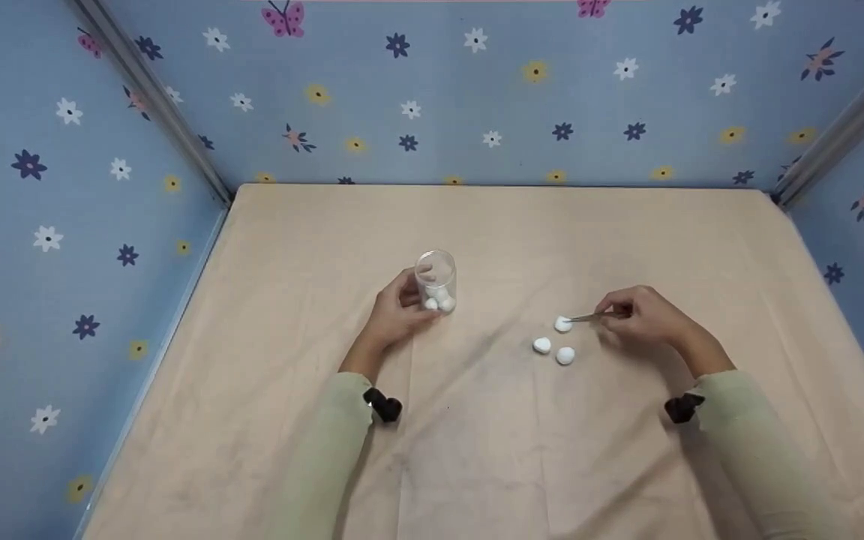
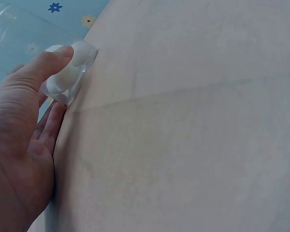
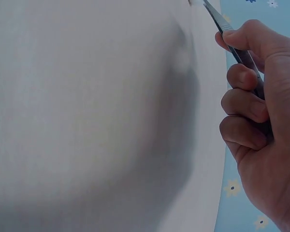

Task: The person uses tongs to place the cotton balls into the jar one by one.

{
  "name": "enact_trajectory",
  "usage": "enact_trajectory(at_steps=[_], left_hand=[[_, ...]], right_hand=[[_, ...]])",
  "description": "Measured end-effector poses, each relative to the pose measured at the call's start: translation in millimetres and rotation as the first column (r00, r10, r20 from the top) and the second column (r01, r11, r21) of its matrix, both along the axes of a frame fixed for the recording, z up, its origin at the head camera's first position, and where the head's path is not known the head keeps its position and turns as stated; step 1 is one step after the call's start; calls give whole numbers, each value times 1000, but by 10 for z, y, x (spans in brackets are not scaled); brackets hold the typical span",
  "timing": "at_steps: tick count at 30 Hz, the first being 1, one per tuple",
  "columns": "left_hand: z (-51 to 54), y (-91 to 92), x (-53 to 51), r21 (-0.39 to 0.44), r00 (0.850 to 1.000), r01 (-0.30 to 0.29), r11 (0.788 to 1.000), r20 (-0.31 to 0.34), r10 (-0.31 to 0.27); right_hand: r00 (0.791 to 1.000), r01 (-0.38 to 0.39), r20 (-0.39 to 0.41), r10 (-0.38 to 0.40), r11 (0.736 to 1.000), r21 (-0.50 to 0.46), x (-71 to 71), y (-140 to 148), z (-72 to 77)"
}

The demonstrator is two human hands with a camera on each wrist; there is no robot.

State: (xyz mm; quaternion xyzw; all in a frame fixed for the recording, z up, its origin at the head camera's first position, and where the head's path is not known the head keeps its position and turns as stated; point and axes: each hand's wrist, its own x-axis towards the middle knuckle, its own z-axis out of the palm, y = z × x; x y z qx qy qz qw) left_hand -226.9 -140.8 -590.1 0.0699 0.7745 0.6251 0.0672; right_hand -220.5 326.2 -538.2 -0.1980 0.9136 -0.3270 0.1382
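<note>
My left hand [image 1: 394, 319] holds a clear cup [image 1: 436, 280] upright on the cloth, thumb on the near side and fingers around the far side. Several white cotton balls [image 2: 64, 81] lie at the bottom of the cup. Between thumb and curled fingers, my right hand [image 1: 648, 319] grips metal tweezers [image 3: 239, 54]. Their tips reach a cotton ball [image 1: 563, 325]; whether they pinch it cannot be told. Just nearer to me, two more cotton balls lie on the cloth, a left one [image 1: 542, 346] and a right one [image 1: 565, 356].
A beige cloth [image 1: 312, 255] with creases covers the table. Blue flowered panels [image 1: 447, 90] stand behind it and along both sides, with grey metal posts [image 1: 158, 97] at the corners. Each sleeve cuff carries a small black camera [image 1: 383, 406].
</note>
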Motion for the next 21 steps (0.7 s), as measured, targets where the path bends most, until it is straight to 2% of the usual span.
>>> enact_trajectory(at_steps=[7, 18, 21], left_hand=[[-1, 0, -2, -14, 1000, -2, 1000, 11, 2], [-2, -11, 7, -26, 1000, 0, 1000, 16, 1], [-4, -5, 3, -27, 1000, -2, 1000, 16, 2]], right_hand=[[1000, 17, -10, -18, 999, -31, 8, 5, 32], [996, 11, -83, -19, 995, -97, -38, 17, 176], [993, 30, -113, -41, 994, -101, -38, 4, 204]])
